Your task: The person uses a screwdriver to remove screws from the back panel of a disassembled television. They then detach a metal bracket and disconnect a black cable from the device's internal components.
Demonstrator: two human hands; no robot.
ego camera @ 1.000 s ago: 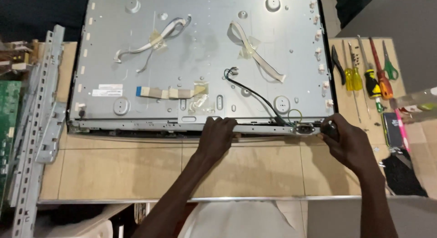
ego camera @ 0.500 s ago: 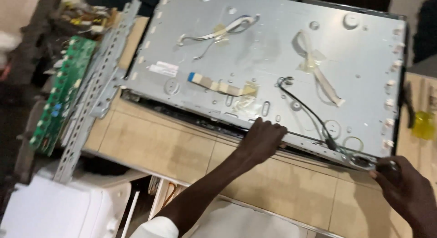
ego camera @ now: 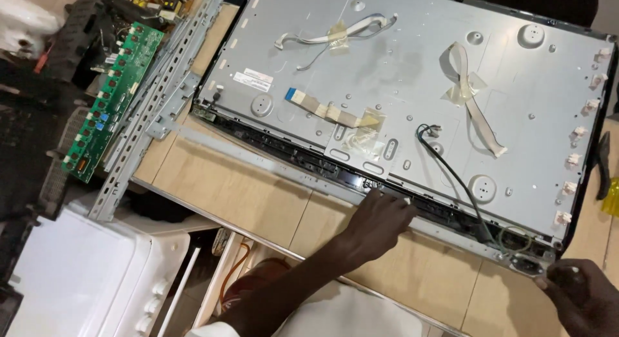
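A large flat screen panel (ego camera: 412,72) lies back side up on a wooden table (ego camera: 232,188), its grey metal back carrying taped ribbon cables and a black wire (ego camera: 454,176). My left hand (ego camera: 380,221) presses its fingertips on the panel's near edge strip, around the middle. My right hand (ego camera: 577,295) grips the panel's near right corner by a small connector. The near edge appears slightly lifted, showing a dark gap below the metal back.
A green circuit board (ego camera: 106,98) and a long perforated metal bracket (ego camera: 145,111) lie at the table's left end. A white appliance (ego camera: 84,272) stands below left. Black pliers (ego camera: 603,163) and a yellow-handled tool (ego camera: 611,205) lie at the far right.
The view has swung left and tilted, so the panel now runs diagonally. My left hand stays on the near edge and my right hand stays at the near right corner.
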